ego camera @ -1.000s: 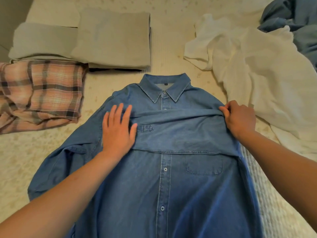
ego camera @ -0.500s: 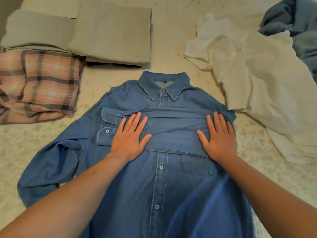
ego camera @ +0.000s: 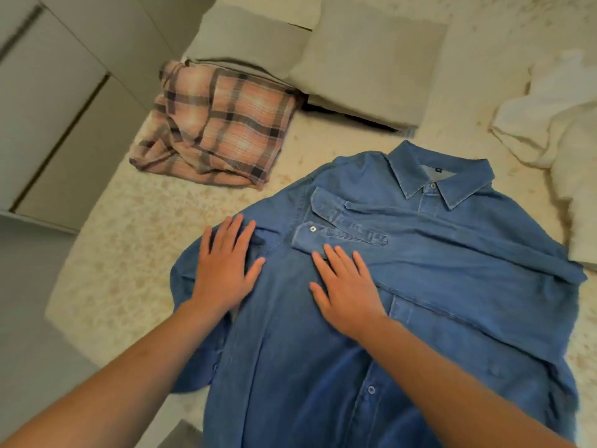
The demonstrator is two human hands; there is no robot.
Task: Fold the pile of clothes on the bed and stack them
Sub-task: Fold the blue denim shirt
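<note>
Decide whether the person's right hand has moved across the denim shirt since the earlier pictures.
Yes. The right hand has slid left across the denim shirt, from under the collar's right side to just below the folded sleeve's cuff.

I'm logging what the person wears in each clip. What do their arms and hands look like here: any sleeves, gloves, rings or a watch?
Both forearms are bare up to the frame edge, with no sleeve in view. The left hand and right hand wear no gloves, and no ring, watch or bracelet shows on the fingers or wrists. The nails look short and unpainted, though the picture is slightly soft.
</note>
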